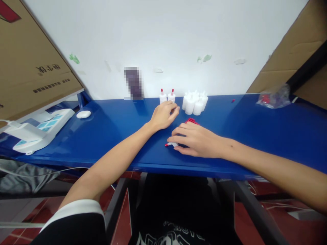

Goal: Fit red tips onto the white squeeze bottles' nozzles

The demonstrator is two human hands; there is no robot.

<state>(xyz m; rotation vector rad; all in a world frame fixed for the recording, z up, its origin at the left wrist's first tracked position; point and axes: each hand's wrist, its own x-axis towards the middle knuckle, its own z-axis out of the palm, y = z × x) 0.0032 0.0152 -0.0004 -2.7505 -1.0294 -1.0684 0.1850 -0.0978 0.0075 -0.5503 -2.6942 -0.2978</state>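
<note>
At near middle of blue bench (250, 129), right hand (196, 139), palm down; thumb and fingers closed about a small white bottle (174, 144), tilted or lying, cannot tell which; red tip (167, 145) pointing to the left, body mostly hidden under the palm; farther back, left hand (163, 115), palm down, fingers loosely bent, thumb close to fingertips; inside of that grip out of sight, cannot tell if anything in it; just beyond its knuckles, two red-tipped bottles (171, 97), upright side by side, lower parts partly covered by the hand.

To the right of these, a tight cluster of white bottles (195, 102), upright, nozzles without red; just behind the right hand, a patch of red caps (192, 120), partly covered by it; farther right, one loose red cap (233, 100), then a clear plastic bag (274, 98) with red pieces inside.

Toward left end, a white rounded case (83, 114) near a power strip (57, 122); at back, against the white wall (178, 37), a dark pixelated object (135, 84); cardboard (33, 44) at far left.
</note>
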